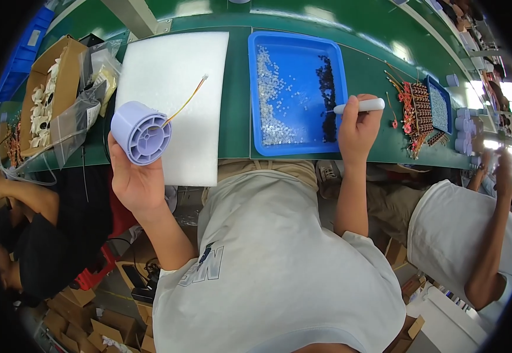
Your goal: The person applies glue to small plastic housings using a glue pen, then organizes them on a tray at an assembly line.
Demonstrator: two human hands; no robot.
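Observation:
My left hand (135,179) is closed round a pale lavender plastic cup-shaped housing (131,125), its ribbed open end tilted toward me. A thin red-and-yellow wire (188,101) with a small white connector sticks out of the housing over a white foam sheet (200,147). In my right hand (359,129) is a white pen-shaped screwdriver (365,106), its thin tip pointing left into a blue tray (299,149). Small clear pieces (272,106) lie along the tray's left side. Black small parts (327,88) form a strip on the right, right by the tip.
At the left stand a cardboard box (71,70) of white parts and plastic bags (100,76). Red wired parts (415,117), a small blue tray (439,106) and lavender housings (463,130) lie at the right. Co-workers (456,235) sit on both sides.

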